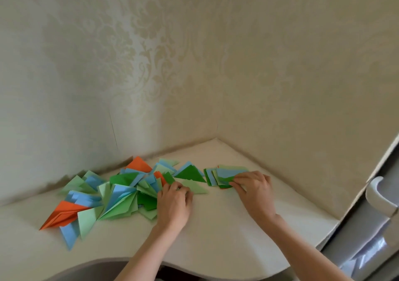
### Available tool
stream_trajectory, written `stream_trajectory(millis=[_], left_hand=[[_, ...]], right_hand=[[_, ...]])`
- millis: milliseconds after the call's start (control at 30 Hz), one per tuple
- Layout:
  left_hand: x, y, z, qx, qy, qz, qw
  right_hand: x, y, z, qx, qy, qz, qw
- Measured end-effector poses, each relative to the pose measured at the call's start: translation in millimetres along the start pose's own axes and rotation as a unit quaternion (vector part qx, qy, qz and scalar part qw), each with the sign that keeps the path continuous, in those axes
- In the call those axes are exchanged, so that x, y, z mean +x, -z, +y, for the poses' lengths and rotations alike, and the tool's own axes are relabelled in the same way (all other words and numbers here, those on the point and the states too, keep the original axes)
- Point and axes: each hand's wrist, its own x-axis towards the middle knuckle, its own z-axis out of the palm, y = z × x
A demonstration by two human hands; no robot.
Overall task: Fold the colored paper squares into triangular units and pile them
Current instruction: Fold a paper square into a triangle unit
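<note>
A spread pile of folded triangular units (116, 196) in green, light green, blue and orange lies on the left half of the white table (216, 233). My left hand (174, 205) rests at the pile's right edge, its curled fingers holding a light green folded triangle (197, 187). A dark green triangle (191, 174) lies just behind it. To the right sits a small stack of flat paper squares (224, 176), green and blue on top. My right hand (254, 189) lies on the stack's near right corner and pinches the top sheets with its fingertips.
The table fills a corner between two wallpapered walls (194, 65). Its curved front edge runs along the bottom. At the far right stands a white door or cabinet with a handle (376, 196), close to the table's right edge.
</note>
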Motion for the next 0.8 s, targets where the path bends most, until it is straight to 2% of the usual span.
stream_trajectory(millis=[33,100,200,267,333,433,800], left_hand=[[-2,2,2,0.002,-0.002,-0.002,1.0],[-10,8,8,-0.025,-0.024,0.016,0.999],[-27,11,17,-0.151,-0.091,0.053,0.983],[-37,14,25,-0.223,-0.104,0.017,0.969],[-43,13,30,-0.261,-0.103,-0.049,0.959],[-46,10,30,-0.249,-0.102,-0.122,0.955],[-32,-2,30,-0.259,-0.071,-0.119,0.956]], right_hand=[[-5,5,-4,0.01,0.027,0.029,0.999],[-20,13,-13,0.018,0.071,0.041,0.996],[-45,15,-24,0.011,0.098,0.005,0.995],[-58,14,-30,0.012,0.1,-0.029,0.994],[-67,14,-32,0.03,0.091,-0.062,0.993],[-71,12,-32,0.058,0.062,-0.124,0.989],[-59,3,-28,0.178,-0.065,-0.192,0.963]])
